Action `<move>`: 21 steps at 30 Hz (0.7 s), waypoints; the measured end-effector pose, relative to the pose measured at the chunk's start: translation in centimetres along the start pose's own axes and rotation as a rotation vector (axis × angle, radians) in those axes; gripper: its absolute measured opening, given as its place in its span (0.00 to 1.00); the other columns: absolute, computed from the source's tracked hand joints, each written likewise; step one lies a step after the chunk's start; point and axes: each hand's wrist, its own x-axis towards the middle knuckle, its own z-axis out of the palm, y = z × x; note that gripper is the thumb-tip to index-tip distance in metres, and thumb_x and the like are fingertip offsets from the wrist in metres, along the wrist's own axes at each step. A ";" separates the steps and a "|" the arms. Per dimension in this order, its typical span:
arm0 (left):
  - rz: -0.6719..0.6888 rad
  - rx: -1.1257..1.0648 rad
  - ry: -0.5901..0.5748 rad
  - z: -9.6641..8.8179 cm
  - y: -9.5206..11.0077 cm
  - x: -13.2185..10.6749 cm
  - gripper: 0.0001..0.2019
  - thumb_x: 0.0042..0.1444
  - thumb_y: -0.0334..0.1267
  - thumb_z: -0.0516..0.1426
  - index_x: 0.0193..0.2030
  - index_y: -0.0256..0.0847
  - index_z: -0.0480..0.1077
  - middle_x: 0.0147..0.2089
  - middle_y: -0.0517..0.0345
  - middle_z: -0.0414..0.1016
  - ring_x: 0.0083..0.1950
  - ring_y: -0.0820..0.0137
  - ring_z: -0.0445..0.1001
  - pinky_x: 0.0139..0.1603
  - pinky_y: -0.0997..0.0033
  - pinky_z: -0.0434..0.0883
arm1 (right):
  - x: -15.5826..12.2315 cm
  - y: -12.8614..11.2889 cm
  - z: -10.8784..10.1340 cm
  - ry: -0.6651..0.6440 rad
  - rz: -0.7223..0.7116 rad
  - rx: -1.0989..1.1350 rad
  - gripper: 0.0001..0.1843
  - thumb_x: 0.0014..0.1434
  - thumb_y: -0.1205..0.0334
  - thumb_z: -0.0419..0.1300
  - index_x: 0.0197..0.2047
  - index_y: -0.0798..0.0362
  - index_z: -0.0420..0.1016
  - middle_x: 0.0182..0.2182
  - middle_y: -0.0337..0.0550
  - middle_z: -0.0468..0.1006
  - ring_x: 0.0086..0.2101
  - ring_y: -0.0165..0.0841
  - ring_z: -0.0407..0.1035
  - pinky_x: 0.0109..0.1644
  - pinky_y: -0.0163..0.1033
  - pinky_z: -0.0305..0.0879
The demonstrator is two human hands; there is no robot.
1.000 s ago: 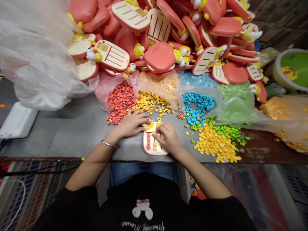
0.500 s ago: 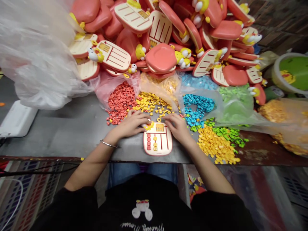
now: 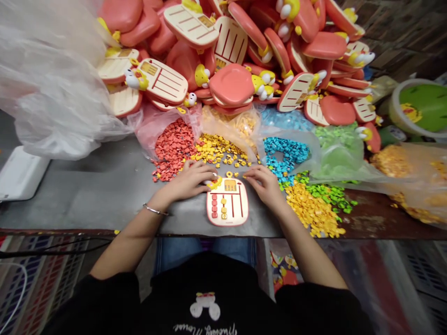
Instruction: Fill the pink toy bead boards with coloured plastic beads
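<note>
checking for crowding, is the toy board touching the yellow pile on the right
Apart: the head view shows bare grey tabletop between the cream plastic toy board and the yellow pile.

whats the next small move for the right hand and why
Probably take a blue bead with the right hand: the board's right tracks look empty, its left ones hold red and yellow beads, and blue ones lie close by.

1 L hand point(image 3: 188, 180), 1 R hand point(image 3: 265, 184), 1 toy board point(image 3: 228, 218), 4 bead colours point(image 3: 173, 149)
</note>
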 end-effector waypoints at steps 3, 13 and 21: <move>0.004 0.002 0.001 0.0 0.0 0.0 0.12 0.65 0.45 0.56 0.52 0.48 0.73 0.62 0.55 0.71 0.58 0.59 0.64 0.53 0.56 0.51 | -0.7 -0.3 0.7 0.000 -0.001 0.091 0.06 0.64 0.60 0.58 0.37 0.49 0.76 0.39 0.45 0.78 0.42 0.39 0.73 0.44 0.46 0.72; 0.007 0.026 0.024 0.0 0.1 0.0 0.11 0.65 0.45 0.56 0.51 0.47 0.73 0.62 0.55 0.72 0.57 0.59 0.65 0.53 0.56 0.51 | -0.7 -1.0 0.7 -0.157 -0.168 -0.127 0.10 0.66 0.62 0.55 0.34 0.49 0.75 0.37 0.47 0.80 0.41 0.41 0.69 0.46 0.50 0.67; 0.011 0.054 0.026 0.3 0.1 0.0 0.10 0.64 0.42 0.58 0.50 0.48 0.73 0.62 0.58 0.71 0.58 0.60 0.65 0.52 0.56 0.51 | -2.4 -1.3 1.8 -0.172 -0.192 0.034 0.05 0.65 0.61 0.59 0.39 0.50 0.75 0.34 0.45 0.79 0.38 0.38 0.71 0.44 0.46 0.69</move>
